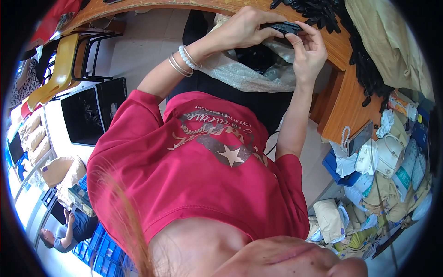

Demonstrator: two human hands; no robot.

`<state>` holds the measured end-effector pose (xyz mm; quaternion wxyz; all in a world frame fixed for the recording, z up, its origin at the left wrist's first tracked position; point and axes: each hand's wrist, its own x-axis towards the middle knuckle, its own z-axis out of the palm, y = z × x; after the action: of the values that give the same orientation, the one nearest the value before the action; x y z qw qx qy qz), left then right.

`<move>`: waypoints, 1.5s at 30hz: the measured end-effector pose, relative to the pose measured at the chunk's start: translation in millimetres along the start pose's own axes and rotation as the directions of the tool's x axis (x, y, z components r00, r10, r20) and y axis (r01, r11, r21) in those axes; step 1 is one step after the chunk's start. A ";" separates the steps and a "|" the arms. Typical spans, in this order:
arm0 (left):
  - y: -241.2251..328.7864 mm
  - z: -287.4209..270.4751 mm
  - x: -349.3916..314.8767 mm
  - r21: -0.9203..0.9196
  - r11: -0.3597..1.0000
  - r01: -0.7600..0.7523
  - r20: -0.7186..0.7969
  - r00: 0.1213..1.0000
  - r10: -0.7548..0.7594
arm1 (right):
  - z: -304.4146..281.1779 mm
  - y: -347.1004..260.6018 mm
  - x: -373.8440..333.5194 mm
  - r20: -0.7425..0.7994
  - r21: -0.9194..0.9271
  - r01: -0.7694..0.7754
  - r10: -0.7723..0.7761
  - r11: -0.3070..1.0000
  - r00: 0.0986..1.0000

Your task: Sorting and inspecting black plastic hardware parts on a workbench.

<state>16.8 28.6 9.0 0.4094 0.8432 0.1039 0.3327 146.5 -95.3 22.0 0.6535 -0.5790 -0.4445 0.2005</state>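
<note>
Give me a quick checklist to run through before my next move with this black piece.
1. Left hand on the black piece: ok, thumb and fingers hold it.
2. Right hand on it: ok, at the other end.
3. Sack mouth open: ok, dark contents show inside.
4. Bracelets away from the piece: ok, back at the left wrist.
5. Underside of the piece sound: cannot tell, hidden from this view.

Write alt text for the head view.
The left hand and right hand together hold a small black object near an open whitish sack. Other black items lie on the wooden table at right; a red T-shirt fills the center.
</note>
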 end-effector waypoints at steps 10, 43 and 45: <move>-24.6 -14.4 32.2 -0.666 0.644 0.376 0.002 0.864 -0.503 | -52.4 44.7 77.7 0.073 -0.764 0.317 -0.413 0.562 0.908; 20.8 -25.4 30.2 -0.111 0.994 -0.008 0.108 0.994 0.020 | 13.9 -4.4 16.4 -0.148 0.351 0.021 0.033 0.936 0.988; 24.1 -26.6 31.8 -0.104 0.994 -0.038 0.133 0.990 0.051 | 0.3 0.9 13.1 -0.109 0.266 -0.015 0.045 0.964 0.993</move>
<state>21.3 43.8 54.2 0.4500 0.8442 0.0401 0.2885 153.3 -84.8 25.6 0.7462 -0.5035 -0.3669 0.2346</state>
